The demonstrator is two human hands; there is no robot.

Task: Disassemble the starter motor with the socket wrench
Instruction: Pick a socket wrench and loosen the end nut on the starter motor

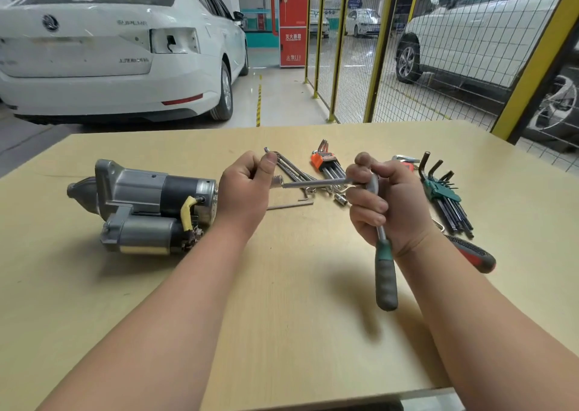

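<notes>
Starter motor (147, 205) at the left of the counter (297, 332), socket wrench (386, 282) held up in both hands to its right.

The motor lies on its side on the counter, just beside the left hand (244, 188), whose curled fingers pinch the socket (277, 181) at the tip of the extension bar (316, 184). The bar runs level across to the wrench head, where the right hand (391, 203) is wrapped around the head and upper shaft, the green grip hanging down below it. Behind lie an orange hex key set (326, 163), a loose socket (341, 199), a green hex key set (445, 197) and a screwdriver (473, 252).
</notes>
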